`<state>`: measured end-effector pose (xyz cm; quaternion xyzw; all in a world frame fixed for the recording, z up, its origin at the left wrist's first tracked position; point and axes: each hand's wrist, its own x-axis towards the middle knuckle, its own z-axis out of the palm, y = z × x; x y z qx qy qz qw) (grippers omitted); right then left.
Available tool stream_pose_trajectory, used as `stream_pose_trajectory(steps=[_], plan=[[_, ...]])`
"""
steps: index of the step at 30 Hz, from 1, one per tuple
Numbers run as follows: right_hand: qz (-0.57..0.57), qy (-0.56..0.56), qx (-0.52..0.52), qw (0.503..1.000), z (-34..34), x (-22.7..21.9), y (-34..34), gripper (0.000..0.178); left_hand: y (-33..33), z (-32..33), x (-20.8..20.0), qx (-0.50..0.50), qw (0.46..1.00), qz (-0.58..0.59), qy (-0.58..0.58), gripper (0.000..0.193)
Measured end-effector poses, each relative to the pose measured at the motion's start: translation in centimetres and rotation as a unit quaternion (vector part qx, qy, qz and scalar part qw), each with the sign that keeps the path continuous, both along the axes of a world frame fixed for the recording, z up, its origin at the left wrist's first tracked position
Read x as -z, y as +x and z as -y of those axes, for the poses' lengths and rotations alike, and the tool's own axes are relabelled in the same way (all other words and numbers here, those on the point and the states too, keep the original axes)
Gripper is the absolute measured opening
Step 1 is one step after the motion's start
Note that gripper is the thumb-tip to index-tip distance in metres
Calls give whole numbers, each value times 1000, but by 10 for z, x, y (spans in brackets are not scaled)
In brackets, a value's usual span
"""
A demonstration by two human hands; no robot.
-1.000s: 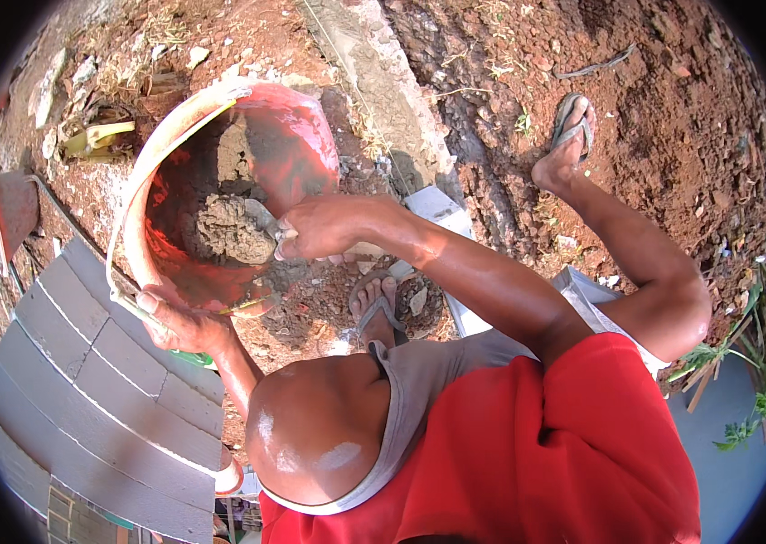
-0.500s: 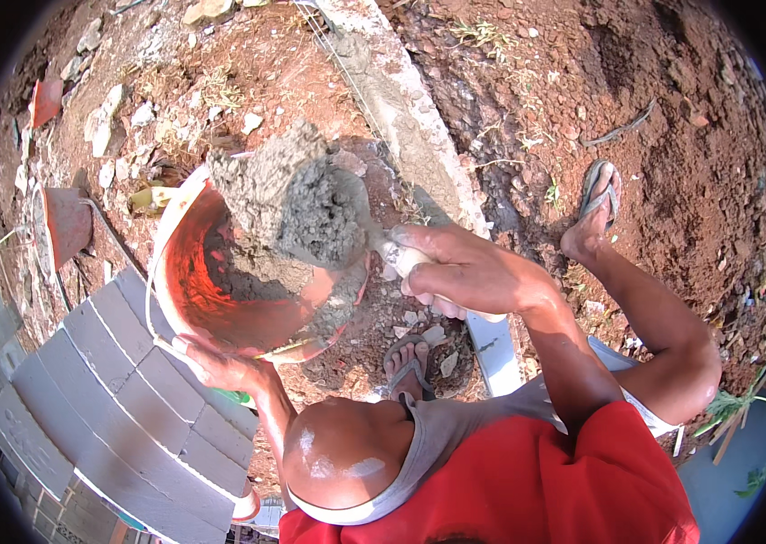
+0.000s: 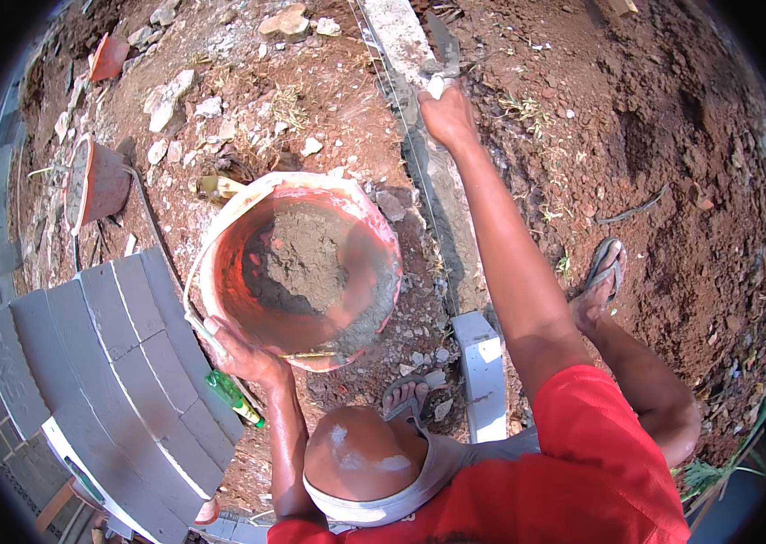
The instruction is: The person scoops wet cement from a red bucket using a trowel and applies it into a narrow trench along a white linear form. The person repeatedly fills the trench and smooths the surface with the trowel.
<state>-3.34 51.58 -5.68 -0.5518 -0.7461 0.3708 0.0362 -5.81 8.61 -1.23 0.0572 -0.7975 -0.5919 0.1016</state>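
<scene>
My right hand (image 3: 449,118) is stretched far forward and closed round the pale handle of a trowel (image 3: 443,43). The trowel blade is tilted beside the far part of a narrow wall top (image 3: 398,25) with grey mortar along it. Close to my legs, my left hand (image 3: 245,354) grips the handle at the near left side of an orange bucket (image 3: 211,281). Wet grey mortar (image 3: 306,254) lies inside that bucket, and its rim is smeared with cement. A taut string (image 3: 408,136) runs along the wall's left edge.
Grey blocks (image 3: 143,363) are stacked at the left, with a green bottle (image 3: 233,397) against them. A single pale block (image 3: 483,372) sits at the wall's near end. Two smaller orange buckets (image 3: 97,186) (image 3: 108,57) stand at the far left. Stones and rough soil surround everything.
My right hand has swung forward from over the bucket to the wall. The mortar lump on the trowel is gone from it. The bucket, earlier tipped, now sits more upright, with my left hand still there.
</scene>
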Motion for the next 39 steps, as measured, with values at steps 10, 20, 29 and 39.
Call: stream_pose_trajectory(steps=[10, 20, 29, 39], plan=[[1, -302, -199, 932, 140, -136, 211, 52, 16, -26, -20, 75, 997, -30, -8, 41], [74, -91, -399, 910, 242, -57, 124, 40, 24, -29, -26, 207, 978, 10, 12, 36], [66, -301, -409, 859, 237, -100, 109, 43, 19, -14, -14, 205, 978, 30, 17, 38], [188, -26, -401, 896, 157, -131, 108, 44, 20, -24, -11, 254, 966, 0, -47, 40]])
